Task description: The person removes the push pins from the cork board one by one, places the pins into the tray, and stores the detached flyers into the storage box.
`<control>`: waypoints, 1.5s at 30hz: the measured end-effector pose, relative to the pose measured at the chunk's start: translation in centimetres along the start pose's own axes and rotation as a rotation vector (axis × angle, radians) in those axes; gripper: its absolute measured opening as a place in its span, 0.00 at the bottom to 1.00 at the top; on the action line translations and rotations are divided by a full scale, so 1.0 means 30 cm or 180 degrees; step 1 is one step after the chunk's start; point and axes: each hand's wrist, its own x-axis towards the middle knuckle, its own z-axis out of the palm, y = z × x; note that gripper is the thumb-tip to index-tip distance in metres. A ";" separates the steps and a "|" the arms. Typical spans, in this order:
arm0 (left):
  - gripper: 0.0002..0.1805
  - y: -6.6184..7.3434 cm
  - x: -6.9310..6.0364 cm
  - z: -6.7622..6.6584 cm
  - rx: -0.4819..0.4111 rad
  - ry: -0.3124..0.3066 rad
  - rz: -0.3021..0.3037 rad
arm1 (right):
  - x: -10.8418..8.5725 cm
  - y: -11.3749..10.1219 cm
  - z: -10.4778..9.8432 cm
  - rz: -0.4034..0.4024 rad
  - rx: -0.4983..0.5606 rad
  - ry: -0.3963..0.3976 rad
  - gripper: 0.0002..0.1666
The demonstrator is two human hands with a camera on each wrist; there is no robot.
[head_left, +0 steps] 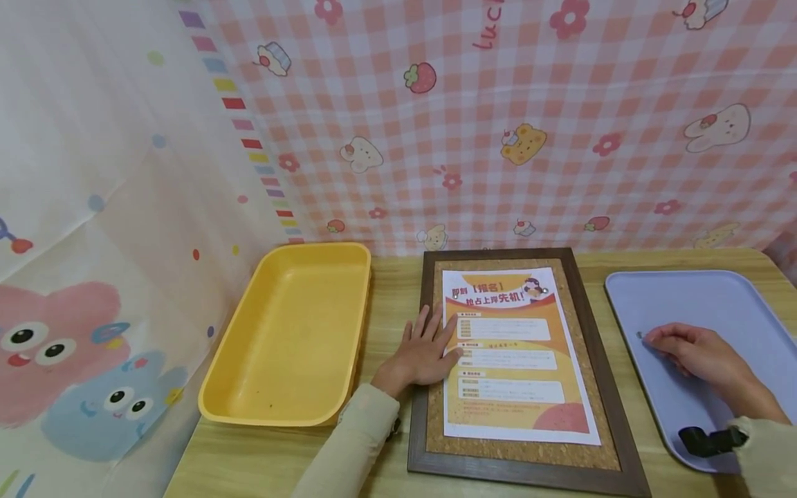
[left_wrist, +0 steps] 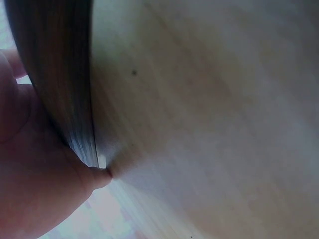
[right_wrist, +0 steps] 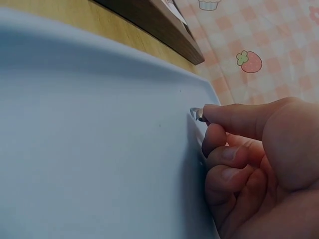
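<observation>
Head view, left hand [head_left: 423,353] on poster [head_left: 517,353], “报名”

I'm looking at a dark-framed cork board [head_left: 517,472] that is lying flat on the table [head_left: 394,283], with a printed orange-and-white sheet [head_left: 515,360] covering most of its cork and small tacks [head_left: 544,290] showing near the sheet's upper corners. My left hand [head_left: 425,351] is resting, fingers spread, across the frame's left side and the sheet's edge. Over the blue tray [head_left: 716,304], my right hand [head_left: 697,354] is pinching a small shiny metallic piece [right_wrist: 198,113].
</observation>
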 end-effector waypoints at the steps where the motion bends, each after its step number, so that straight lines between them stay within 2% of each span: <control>1: 0.35 0.000 0.000 -0.001 -0.0007 0.0005 0.0001 | 0.000 0.000 0.000 -0.0006 -0.0003 0.0001 0.21; 8: 0.36 -0.001 0.003 -0.005 0.0010 0.0010 0.0005 | 0.004 0.001 0.000 0.0026 -0.0048 -0.0003 0.22; 17: 0.36 -0.010 0.019 0.006 0.0016 -0.0023 -0.0047 | 0.010 -0.006 0.004 0.0185 -0.0135 0.0024 0.28; 21: 0.36 -0.013 0.022 0.009 0.0005 -0.0025 -0.0054 | 0.007 -0.006 0.006 0.0157 -0.0134 0.0048 0.27; 29: 0.36 0.001 0.001 -0.009 -0.0013 0.0009 -0.0005 | 0.003 -0.002 0.006 0.0114 -0.0137 0.0059 0.24; 45: 0.36 -0.004 0.008 0.007 -0.0053 -0.0022 -0.0010 | -0.001 -0.001 0.012 0.0129 -0.0178 0.0112 0.24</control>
